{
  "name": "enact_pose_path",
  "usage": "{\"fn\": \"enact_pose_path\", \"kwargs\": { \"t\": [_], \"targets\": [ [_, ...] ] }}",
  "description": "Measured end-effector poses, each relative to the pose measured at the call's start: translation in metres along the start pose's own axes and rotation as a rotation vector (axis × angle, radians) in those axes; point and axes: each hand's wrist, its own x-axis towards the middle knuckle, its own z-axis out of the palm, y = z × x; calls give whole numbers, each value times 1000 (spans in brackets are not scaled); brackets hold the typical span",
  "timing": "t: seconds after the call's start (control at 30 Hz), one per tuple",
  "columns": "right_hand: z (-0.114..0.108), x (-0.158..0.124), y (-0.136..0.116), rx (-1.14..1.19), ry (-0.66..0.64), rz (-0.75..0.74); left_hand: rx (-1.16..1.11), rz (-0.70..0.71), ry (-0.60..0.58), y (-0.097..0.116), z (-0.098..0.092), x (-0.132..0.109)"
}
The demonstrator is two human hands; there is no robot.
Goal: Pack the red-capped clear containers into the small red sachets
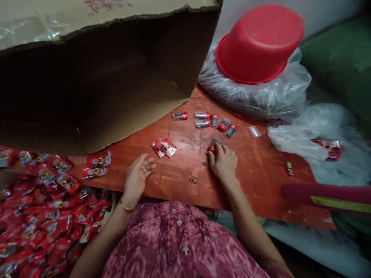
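My right hand (223,161) has its fingers closed on a small clear jar with a red cap (213,147), at the middle of the reddish table (174,175). Beyond it lie several more red-capped jars (214,120), grouped loosely, and one jar (180,116) a little apart to the left. My left hand (138,175) hovers near the table's front edge, palm turned inward, fingers apart and holding nothing. Just past its fingertips, a few red printed cards (164,147) overlap on the table.
A large open cardboard box (162,104) fills the upper left. Many red packets (52,220) are heaped at lower left. A red tub (257,46) sits upside down on a plastic bag (255,98). A dark red bar (327,197) juts in from the right.
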Motion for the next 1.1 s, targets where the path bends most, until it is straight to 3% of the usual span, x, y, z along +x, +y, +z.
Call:
{"fn": "enact_pose_path", "kwargs": {
  "t": [0.1, 0.17, 0.23, 0.3, 0.43, 0.57, 0.7, 0.93, 1.03, 1.1],
  "targets": [
    [-1, -22, -14, 41, 53, 48, 543, 502, -95, -18, 26, 11],
    [2, -29, -19, 99, 103, 45, 894, 741, -154, -22, 37, 25],
    [7, -31, -20, 168, 149, 13, 1182, 821, -183, -22, 43, 39],
    [11, -31, -19, 231, 190, -25, 1389, 810, -181, -20, 47, 48],
    [11, -29, -19, 307, 263, -101, 1581, 791, -156, -19, 50, 49],
    [-2, -28, -31, 393, 289, -191, 1588, 808, -144, -19, 48, 50],
    [-10, -24, -58, 629, 246, -244, 1467, 848, -85, -15, 47, 50],
    [-10, -2, -112, 1390, -179, 42, 1157, 894, -167, -10, 54, 27],
    [-15, 3, -117, 1536, -207, 85, 1008, 865, -190, -12, 55, 20],
    [-18, 4, -115, 1524, -140, 110, 834, 727, -174, -14, 55, 17]
  ]
}}
